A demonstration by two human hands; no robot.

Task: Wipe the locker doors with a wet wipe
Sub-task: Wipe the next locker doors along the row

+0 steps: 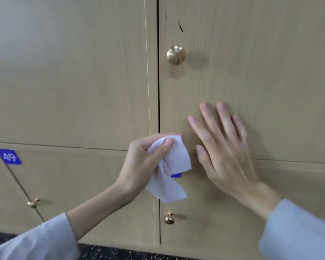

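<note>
Gripping a crumpled white wet wipe (174,166), the left hand (144,162) holds it at the door seam.
Right hand (223,147) lies flat, fingers straight, on the beige wood-grain locker door (251,62); dark scuffs (180,26) above the round brass knob (176,54) suggest wiping remains.

Before you: locker doors (251,62), pale wood-grain laminate, smooth, faint satin sheen, fine vertical grain lines; a few dark scuff marks (180,27) near the top of the upper right door. Round knob (176,54), brass-coloured metal, brushed and glossy. Wet wipe (178,158) in your left hand (144,162), white non-woven cloth, embossed dotted texture, soft and crumpled. Number label (8,157), glossy blue plastic. Your sleeves (298,233), pale matt woven cloth. Floor (120,254), dark, speckled.
</note>
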